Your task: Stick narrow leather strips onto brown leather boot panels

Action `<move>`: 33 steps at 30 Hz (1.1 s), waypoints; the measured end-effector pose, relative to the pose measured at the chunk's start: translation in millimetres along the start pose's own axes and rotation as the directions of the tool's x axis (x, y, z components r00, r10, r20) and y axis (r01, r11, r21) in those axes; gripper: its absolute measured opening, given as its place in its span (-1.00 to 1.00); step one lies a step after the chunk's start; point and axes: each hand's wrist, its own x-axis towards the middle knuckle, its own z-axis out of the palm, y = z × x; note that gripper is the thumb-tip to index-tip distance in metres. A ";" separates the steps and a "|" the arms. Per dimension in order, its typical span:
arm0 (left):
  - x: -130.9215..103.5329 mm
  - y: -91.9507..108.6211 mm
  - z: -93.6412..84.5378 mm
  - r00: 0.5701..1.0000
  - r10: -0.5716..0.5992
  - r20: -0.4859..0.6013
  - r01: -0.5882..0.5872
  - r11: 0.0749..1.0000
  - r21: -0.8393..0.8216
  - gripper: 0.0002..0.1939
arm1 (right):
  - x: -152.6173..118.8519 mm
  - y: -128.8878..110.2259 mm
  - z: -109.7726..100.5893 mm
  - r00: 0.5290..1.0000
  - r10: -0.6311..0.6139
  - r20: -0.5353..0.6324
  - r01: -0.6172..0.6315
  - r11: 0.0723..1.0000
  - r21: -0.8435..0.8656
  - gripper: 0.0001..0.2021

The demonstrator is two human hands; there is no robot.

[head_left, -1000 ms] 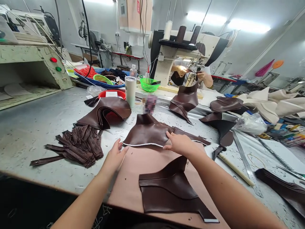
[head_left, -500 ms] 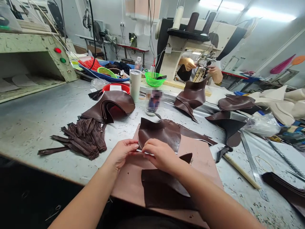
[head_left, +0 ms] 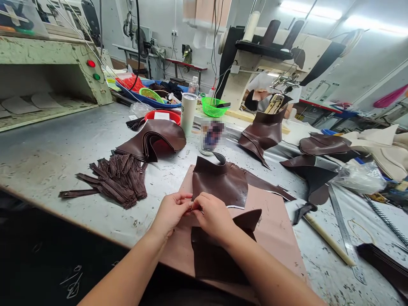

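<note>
A dark panel (head_left: 210,257) lies nearest, on a pink board (head_left: 277,221) that probably shields the work from the littered table (head_left: 168,172). Beyond it, left hand (head_left: 172,214) and right hand (head_left: 213,216) pinch the near left corner of the brown leather (head_left: 219,185) at the board's far end, fingertips close together, seemingly for fine control; the exact grip is hidden. Leftward, bunched zips (head_left: 126,180) sit within reach.
</note>
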 end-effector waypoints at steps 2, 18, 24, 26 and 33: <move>-1.2 -2.1 0.6 1.000 0.002 0.010 -0.002 1.000 -0.003 -0.54 | 0.5 -0.1 -0.6 0.999 0.025 0.028 -0.026 0.998 0.054 -0.88; -4.1 -3.9 -2.8 0.997 0.075 0.032 -0.077 0.994 0.076 -0.52 | -9.9 23.7 -23.9 1.000 -0.020 -0.022 0.029 0.793 0.608 -0.92; -4.6 -5.8 2.3 0.996 0.044 0.079 -0.049 0.997 0.063 -0.49 | -9.7 15.2 -12.7 0.988 -0.116 0.101 0.090 0.967 0.238 -0.86; -5.8 -6.2 3.6 0.996 0.034 0.084 -0.039 0.997 0.060 -0.47 | -8.3 12.2 -7.9 0.989 -0.110 0.104 0.089 0.979 0.185 -0.88; -8.1 -4.6 5.8 0.997 0.035 0.075 -0.040 0.998 0.053 -0.49 | -8.0 10.5 -7.6 0.991 -0.100 0.091 0.095 0.994 0.062 -0.92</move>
